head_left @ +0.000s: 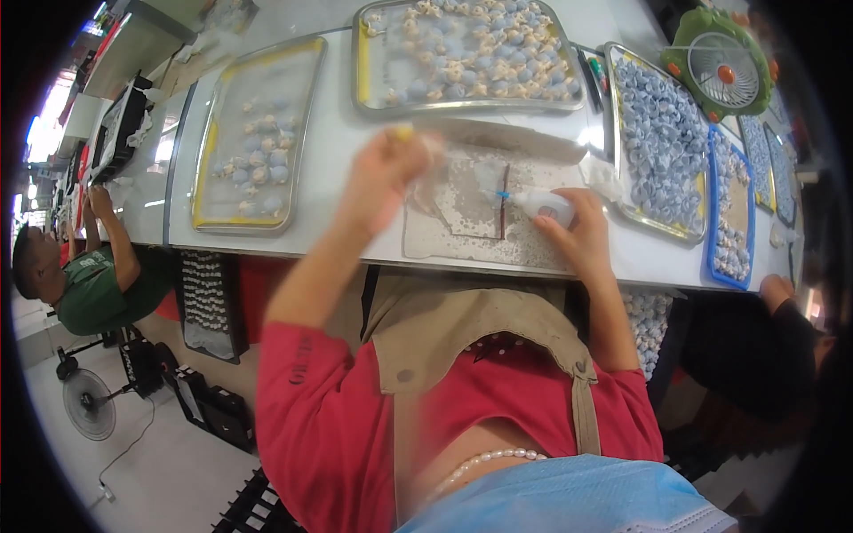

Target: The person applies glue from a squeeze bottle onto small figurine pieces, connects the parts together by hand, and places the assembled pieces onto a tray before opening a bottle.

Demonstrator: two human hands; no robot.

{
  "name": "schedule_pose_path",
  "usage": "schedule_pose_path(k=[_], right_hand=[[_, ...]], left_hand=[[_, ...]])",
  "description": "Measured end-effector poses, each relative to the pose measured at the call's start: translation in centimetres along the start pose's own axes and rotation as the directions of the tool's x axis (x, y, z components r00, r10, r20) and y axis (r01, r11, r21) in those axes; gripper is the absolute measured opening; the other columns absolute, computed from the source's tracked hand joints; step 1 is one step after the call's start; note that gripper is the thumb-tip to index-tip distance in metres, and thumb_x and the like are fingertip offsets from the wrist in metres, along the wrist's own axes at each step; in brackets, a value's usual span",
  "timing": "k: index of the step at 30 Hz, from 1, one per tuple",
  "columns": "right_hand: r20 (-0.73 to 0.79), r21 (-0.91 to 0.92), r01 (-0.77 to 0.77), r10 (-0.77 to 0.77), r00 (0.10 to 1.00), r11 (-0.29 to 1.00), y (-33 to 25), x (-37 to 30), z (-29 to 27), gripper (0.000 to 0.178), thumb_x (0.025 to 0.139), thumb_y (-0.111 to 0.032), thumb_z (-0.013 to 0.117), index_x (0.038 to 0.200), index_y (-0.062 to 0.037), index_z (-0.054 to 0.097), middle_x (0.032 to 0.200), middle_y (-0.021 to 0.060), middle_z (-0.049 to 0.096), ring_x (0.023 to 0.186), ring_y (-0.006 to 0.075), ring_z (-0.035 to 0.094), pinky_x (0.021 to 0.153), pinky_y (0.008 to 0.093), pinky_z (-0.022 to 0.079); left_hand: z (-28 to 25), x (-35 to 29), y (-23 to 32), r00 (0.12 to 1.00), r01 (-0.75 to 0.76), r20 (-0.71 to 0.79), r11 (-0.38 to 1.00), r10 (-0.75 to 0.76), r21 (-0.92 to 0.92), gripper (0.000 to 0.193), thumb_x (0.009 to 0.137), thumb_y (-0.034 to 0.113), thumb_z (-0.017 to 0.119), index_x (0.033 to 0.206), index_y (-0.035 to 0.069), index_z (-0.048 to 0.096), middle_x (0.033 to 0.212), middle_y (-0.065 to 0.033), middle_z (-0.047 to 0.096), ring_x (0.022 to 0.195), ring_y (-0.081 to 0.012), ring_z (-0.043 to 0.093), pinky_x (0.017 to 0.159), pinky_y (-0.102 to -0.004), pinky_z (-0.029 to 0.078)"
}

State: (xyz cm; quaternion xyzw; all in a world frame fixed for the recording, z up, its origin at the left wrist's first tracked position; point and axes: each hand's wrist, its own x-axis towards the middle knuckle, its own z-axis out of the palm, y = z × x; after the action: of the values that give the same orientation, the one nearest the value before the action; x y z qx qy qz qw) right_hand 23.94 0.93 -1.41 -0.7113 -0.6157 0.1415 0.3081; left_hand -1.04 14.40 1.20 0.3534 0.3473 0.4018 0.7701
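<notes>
My right hand is wrapped round a small translucent white squeeze bottle. The bottle lies tilted, and its blue tip points left over a stained grey work board. Higher up and to the left, my left hand is in the air, smeared by motion, with its fingers curled together. A yellow patch shows at its fingertips, and whatever it holds is too blurred to name. Beneath the bottle's tip a thin dark strip lies on the board. A shallow tray of small blue-and-cream figure pieces stands beyond the board.
At left, another tray holds fewer such pieces. On the right are a tray of light-blue pieces, a blue-rimmed tray and a green fan. A person in green sits far left; another person's hand shows at right.
</notes>
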Motion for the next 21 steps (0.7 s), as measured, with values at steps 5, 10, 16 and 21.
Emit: schedule_pose_path(k=[5, 10, 16, 21], right_hand=[[0.062, 0.303, -0.304, 0.3, 0.952, 0.903, -1.4, -1.0, 0.0, 0.029, 0.07, -0.012, 0.07, 0.094, -0.0029, 0.057, 0.085, 0.0075, 0.059, 0.079, 0.0157, 0.055, 0.071, 0.027, 0.044], [-0.049, 0.759, -0.16, 0.3, 0.953, 0.631, -3.3, -2.7, -1.2, 0.018, 0.078, -0.008, 0.063, 0.093, -0.0016, 0.055, 0.089, 0.0029, 0.055, 0.08, 0.0087, 0.052, 0.07, 0.0221, 0.043], [-0.132, 0.319, 0.022, 0.022, 0.991, 0.948, -5.7, -3.4, -3.5, 0.03, 0.063, -0.012, 0.075, 0.085, -0.0026, 0.058, 0.078, 0.007, 0.053, 0.074, 0.0202, 0.051, 0.069, 0.0289, 0.041], [-0.169, -0.01, 0.223, -0.221, 0.961, 0.975, -7.7, -3.3, -3.9, 0.031, 0.052, -0.016, 0.081, 0.074, -0.0053, 0.061, 0.068, 0.0049, 0.053, 0.07, 0.0242, 0.048, 0.066, 0.0327, 0.037]], left_hand=[[2.3, -6.1, -5.2, 0.985, 0.145, 0.121, 0.969, -0.122, -0.201, 0.027, 0.082, 0.006, 0.062, 0.107, 0.002, 0.053, 0.106, -0.0078, 0.058, 0.089, -0.0138, 0.056, 0.082, -0.0255, 0.044], [2.8, -7.5, -7.0, 0.954, 0.291, 0.139, 0.934, -0.266, -0.209, 0.033, 0.084, 0.006, 0.058, 0.116, 0.002, 0.05, 0.107, -0.008, 0.058, 0.087, -0.0123, 0.056, 0.08, -0.0238, 0.045], [2.6, -8.0, -7.3, 0.986, 0.099, 0.126, 0.992, -0.109, 0.079, 0.036, 0.082, 0.004, 0.06, 0.117, -0.001, 0.049, 0.11, -0.0076, 0.058, 0.079, -0.01, 0.058, 0.069, -0.0195, 0.046], [2.6, -8.6, -7.3, 0.987, 0.101, 0.104, 0.982, -0.119, 0.161, 0.035, 0.081, 0.002, 0.062, 0.114, -0.002, 0.051, 0.105, -0.0071, 0.06, 0.075, -0.0075, 0.056, 0.063, -0.0189, 0.044]])
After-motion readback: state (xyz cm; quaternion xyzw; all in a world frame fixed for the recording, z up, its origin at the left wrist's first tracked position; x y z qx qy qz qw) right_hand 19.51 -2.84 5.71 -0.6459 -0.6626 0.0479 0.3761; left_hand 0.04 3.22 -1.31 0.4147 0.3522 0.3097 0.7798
